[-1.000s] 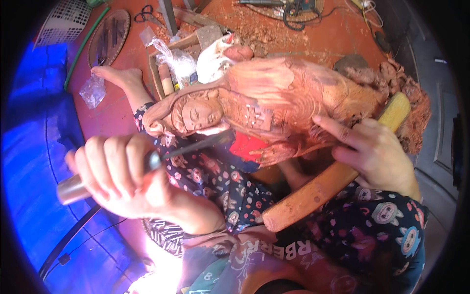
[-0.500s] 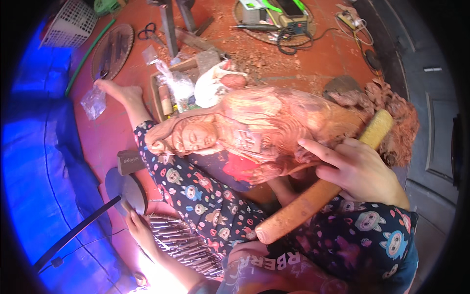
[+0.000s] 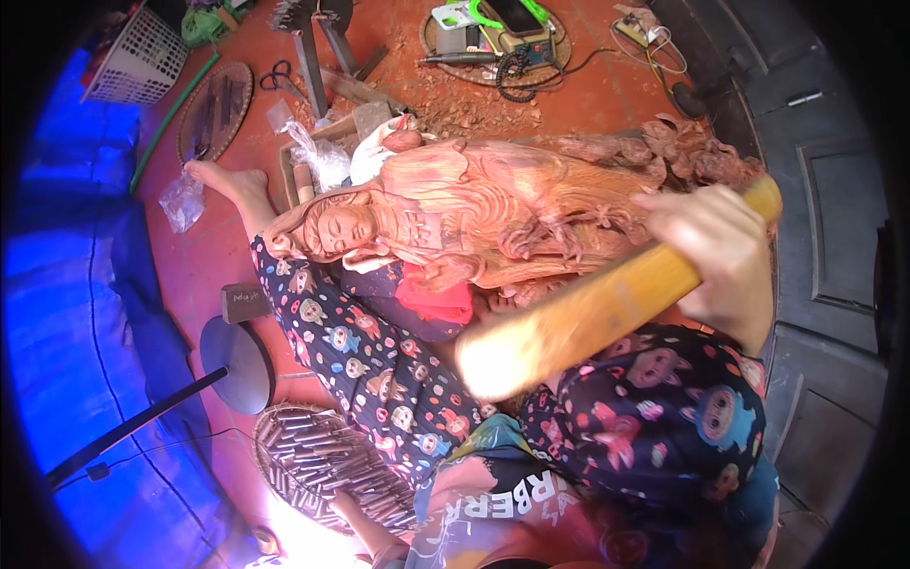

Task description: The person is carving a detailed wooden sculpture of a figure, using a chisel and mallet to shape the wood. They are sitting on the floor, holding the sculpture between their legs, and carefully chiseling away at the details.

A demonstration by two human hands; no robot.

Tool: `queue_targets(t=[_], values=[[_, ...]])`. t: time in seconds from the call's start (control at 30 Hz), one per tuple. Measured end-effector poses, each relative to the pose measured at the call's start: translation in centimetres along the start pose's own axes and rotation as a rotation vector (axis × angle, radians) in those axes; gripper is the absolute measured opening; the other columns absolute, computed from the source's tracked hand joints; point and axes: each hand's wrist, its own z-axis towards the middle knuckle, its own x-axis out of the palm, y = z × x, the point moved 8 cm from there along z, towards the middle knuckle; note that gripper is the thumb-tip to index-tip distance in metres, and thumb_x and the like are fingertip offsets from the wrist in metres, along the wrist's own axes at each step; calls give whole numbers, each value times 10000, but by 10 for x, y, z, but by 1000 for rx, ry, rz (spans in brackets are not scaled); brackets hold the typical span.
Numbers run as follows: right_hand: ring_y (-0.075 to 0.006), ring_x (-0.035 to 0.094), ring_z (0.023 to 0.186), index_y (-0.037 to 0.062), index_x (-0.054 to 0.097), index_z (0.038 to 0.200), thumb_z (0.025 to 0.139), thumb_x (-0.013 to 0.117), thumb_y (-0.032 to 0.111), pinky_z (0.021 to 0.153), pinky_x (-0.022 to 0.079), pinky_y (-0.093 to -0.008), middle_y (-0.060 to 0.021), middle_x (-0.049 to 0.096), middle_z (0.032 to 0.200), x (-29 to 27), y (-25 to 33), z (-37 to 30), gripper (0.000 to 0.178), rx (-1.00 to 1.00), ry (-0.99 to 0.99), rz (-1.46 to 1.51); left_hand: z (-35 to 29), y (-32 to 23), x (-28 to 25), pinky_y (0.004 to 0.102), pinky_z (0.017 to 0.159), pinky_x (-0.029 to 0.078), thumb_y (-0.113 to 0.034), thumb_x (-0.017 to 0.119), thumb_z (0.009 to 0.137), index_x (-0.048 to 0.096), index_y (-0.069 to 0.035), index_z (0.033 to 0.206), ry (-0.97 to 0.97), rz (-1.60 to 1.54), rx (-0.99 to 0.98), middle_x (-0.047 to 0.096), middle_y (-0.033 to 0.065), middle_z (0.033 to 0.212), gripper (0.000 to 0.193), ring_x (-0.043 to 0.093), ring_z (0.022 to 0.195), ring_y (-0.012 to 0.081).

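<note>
Across my lap and the floor lies a reddish carved wooden statue (image 3: 493,204) of a robed figure, its head to the left. My right hand (image 3: 711,242), a little blurred, is closed around a thick, bar-shaped wooden mallet (image 3: 588,322), held over my knee on the near side of the statue. The mallet's broad end points toward my lap. At lower left, my left hand (image 3: 353,517) is down at a round woven basket full of carving chisels (image 3: 303,446). Its fingers are mostly hidden, so what it grips does not show. A red cloth (image 3: 434,296) lies under the statue.
Beside the basket stands a round black base (image 3: 237,365) with a dark pole, and a wooden block (image 3: 245,303). Beyond the statue are a tool box (image 3: 289,180), wood chips and a round tray with a power unit (image 3: 526,47). A grey door (image 3: 834,228) is at right.
My left hand has gone from beside the black base down to the chisel basket. My right hand has lifted the mallet and its extended finger has curled in. The view has shifted.
</note>
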Motion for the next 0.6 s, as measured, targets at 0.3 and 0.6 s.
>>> queue_targets(t=[0.3,0.6], values=[[-98,560,738,-14,625,971,686,781,23,655,442,-266,-48,626,802,-30,-65,-176,327,840,-292,169,2,-4,52,511,862,502,-454,407,964,516,109,1125,-1,87,66,622,265,977,596,633,946,363],[-99,528,726,14,575,1034,855,696,67,653,427,-236,-19,555,823,21,-75,-231,223,1013,-207,533,-13,-94,-39,488,853,498,-426,508,930,542,65,1128,-254,-185,455,627,241,1019,530,615,997,353]])
